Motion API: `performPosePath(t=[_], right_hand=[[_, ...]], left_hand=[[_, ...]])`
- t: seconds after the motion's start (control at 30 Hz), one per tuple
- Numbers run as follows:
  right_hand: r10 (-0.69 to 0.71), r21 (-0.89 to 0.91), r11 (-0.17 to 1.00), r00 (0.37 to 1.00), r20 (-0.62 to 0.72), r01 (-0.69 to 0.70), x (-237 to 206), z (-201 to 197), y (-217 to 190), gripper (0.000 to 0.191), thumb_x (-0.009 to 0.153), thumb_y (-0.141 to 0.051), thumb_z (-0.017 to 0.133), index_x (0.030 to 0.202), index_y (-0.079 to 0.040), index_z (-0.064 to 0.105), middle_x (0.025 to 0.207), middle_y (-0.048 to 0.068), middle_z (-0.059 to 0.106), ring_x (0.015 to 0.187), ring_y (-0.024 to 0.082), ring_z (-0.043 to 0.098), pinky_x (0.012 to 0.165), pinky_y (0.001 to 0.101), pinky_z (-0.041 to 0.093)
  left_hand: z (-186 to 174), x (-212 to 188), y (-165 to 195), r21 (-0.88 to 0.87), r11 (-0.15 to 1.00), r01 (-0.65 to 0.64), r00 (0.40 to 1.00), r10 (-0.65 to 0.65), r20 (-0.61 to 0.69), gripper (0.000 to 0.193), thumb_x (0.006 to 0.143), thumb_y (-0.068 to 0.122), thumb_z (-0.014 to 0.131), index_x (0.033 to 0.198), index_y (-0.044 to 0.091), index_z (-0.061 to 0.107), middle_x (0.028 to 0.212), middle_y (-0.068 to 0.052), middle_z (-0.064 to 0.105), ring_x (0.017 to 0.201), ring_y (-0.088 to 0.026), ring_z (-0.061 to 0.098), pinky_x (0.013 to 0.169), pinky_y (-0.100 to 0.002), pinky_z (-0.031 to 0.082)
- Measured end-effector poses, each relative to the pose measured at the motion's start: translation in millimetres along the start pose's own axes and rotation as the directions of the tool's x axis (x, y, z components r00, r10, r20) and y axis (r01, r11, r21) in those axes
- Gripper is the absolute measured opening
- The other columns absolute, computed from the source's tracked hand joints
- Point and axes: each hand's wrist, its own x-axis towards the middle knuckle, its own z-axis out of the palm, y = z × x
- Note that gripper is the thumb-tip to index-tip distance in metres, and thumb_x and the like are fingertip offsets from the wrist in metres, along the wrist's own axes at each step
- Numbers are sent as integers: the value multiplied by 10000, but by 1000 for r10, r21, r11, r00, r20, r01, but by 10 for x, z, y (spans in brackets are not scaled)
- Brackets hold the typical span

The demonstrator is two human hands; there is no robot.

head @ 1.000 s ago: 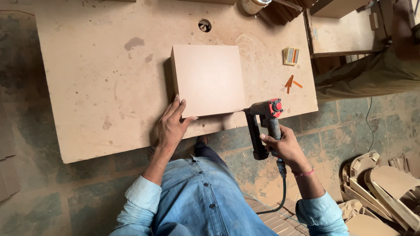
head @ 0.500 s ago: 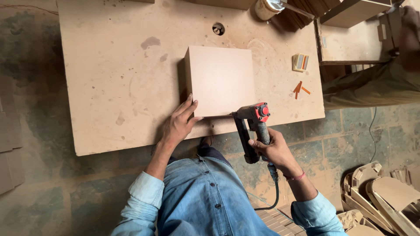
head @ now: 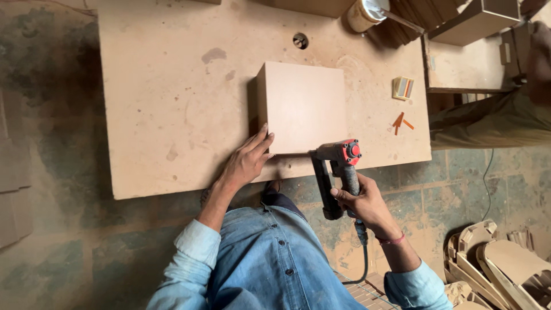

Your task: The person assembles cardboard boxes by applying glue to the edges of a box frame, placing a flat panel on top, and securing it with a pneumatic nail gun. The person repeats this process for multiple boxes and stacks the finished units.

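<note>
- Square wooden box is resting on the counter, near its front edge.
- Left hand is pressing flat, fingers apart, on the box's near corner.
- Right hand is gripping the pneumatic nail gun, nose touching the box's near edge.
- Cylindrical tin is standing at the far edge; contents are indiscernible.
- The counter's left half is lying bare.

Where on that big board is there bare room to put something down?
The widest bare stretch of the board lies left of the square box, beyond the left hand. A smaller patch runs behind the box, around the round hole. The right side is crowded: nail gun, right hand, small block, orange bits.
</note>
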Motion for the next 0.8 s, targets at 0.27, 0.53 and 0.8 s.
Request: performPosePath(t=[0.27, 0.53, 0.8], right_hand=[[-23, -1, 1000, 994, 102, 23, 7, 457, -243, 258, 838, -165, 782, 1042, -73, 654, 590, 14, 569, 485, 91, 500, 429, 274, 357], [-17, -29, 999, 996, 84, 20, -28, 547, -330, 291, 860, -154, 793, 1066, -1, 656, 621, 10, 586, 508, 86, 496, 447, 269, 362], [53, -2, 999, 996, 76, -53, -131, 248, -225, 298, 819, -133, 790, 1093, -75, 689, 600, 9, 541, 485, 88, 462, 427, 274, 344]], left_hand=[[-298, 26, -17, 43, 999, -30, 991, 24, 132, 772, 711, -58, 612, 1462, 113, 560, 1610, -144, 401, 1450, -318, 447, 1241, -447, 305], [-254, 3, -59, 46, 999, -9, 993, 4, 118, 818, 675, -99, 559, 1456, 146, 572, 1606, -130, 424, 1457, -265, 449, 1255, -444, 283], [-206, 32, 9, 135, 991, -12, 996, 0, 84, 749, 708, -77, 551, 1422, 133, 628, 1607, -133, 447, 1476, -285, 445, 1265, -471, 283]])
